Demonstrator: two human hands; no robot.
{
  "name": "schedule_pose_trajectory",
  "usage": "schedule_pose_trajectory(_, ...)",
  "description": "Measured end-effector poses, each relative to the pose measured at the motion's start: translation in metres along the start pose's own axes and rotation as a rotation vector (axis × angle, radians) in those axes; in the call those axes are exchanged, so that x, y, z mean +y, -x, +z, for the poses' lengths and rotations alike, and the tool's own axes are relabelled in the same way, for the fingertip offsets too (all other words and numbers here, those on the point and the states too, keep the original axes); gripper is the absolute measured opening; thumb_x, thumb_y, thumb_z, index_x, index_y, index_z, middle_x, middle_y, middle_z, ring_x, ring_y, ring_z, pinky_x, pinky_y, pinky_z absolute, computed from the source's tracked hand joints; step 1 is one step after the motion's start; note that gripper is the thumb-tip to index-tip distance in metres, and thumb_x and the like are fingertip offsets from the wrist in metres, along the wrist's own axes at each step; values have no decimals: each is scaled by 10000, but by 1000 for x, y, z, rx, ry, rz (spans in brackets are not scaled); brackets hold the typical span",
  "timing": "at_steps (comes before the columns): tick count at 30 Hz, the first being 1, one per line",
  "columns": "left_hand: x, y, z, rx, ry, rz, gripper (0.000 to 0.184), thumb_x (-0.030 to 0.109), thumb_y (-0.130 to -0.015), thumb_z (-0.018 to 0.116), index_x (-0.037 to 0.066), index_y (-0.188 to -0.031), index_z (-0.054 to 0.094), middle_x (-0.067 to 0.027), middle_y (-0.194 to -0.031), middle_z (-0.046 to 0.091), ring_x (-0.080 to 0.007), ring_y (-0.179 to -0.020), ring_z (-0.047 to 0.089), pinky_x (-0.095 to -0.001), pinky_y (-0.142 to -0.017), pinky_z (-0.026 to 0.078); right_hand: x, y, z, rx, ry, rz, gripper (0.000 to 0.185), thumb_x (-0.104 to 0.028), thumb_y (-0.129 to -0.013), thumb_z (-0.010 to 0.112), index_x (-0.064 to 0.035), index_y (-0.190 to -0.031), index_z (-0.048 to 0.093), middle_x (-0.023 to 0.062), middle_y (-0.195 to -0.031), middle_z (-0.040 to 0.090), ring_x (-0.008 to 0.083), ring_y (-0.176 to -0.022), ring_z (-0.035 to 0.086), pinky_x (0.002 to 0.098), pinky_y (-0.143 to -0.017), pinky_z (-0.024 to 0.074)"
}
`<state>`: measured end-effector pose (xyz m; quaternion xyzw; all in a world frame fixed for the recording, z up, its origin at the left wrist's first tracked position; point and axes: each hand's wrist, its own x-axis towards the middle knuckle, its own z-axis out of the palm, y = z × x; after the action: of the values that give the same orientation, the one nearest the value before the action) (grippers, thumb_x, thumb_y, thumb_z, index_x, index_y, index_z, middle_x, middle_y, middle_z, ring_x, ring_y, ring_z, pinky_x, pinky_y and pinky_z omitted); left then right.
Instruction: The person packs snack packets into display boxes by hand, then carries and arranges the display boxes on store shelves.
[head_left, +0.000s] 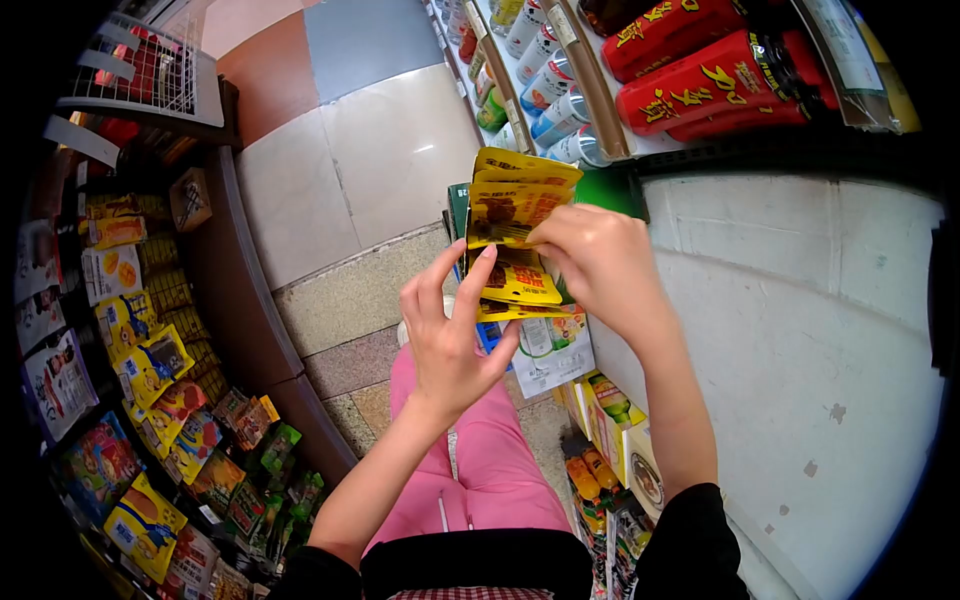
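Note:
A row of yellow snack packets (525, 290) with red print and food pictures stands upright, one behind another, in front of me. My right hand (600, 255) is closed in a pinch on the top edge of one yellow snack packet (508, 212) in the middle of the row. At the left side, my left hand (450, 335) has its fingers spread. Its index fingertip touches the packets' edge, and its thumb lies near the front packet. What the packets stand in is mostly hidden.
Red bottles (695, 95) and spray cans (565, 110) line the shelf ahead. To the right is a white, scuffed surface (790, 300). Bagged snacks (150, 365) fill a rack on the left, beside a dark ledge (255, 300). Orange-juice bottles (590, 470) stand low by my right leg.

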<state>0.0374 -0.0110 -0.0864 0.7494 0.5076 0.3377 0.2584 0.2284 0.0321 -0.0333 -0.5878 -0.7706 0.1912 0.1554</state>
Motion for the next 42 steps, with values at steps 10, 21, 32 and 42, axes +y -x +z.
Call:
schedule_pose_trajectory(10, 0, 5, 4, 8, -27, 6, 692, 115, -640, 798, 112, -1304, 604, -128, -1260, 535, -326, -1146, 454, -431, -960, 387, 8, -20, 3, 311, -9, 63, 63, -28, -785, 688, -64, -833, 704, 62, -823, 651, 266, -776, 659, 371, -656, 527)
schedule_pose_trajectory(21, 0, -2, 2, -37, -12, -13, 644, 133, -667, 793, 81, -1281, 603, -119, -1329, 566, -335, -1171, 467, -438, -1006, 368, 2, -7, 22, 418, -78, 107, 176, -18, -763, 734, -85, -893, 636, 55, -796, 614, 250, -710, 636, 370, -613, 501)
schedule_pose_trajectory(32, -2, -6, 2, -81, -29, -38, 678, 183, -712, 794, 88, -1342, 561, -97, -1504, 498, -332, -1283, 451, -443, -1039, 329, 0, 6, -9, -189, -248, 36, 322, -150, -717, 812, -11, -996, 731, 133, -1137, 718, 330, -1034, 676, 402, -912, 525)
schedule_pose_trajectory(42, -6, -6, 4, -102, 8, -32, 711, 220, -686, 771, 72, -1348, 557, -112, -1535, 455, -371, -1310, 429, -478, -1071, 298, 0, 0, -18, -342, -135, 39, 210, -129, -747, 741, -15, -923, 747, 163, -900, 722, 337, -865, 697, 420, -790, 553)
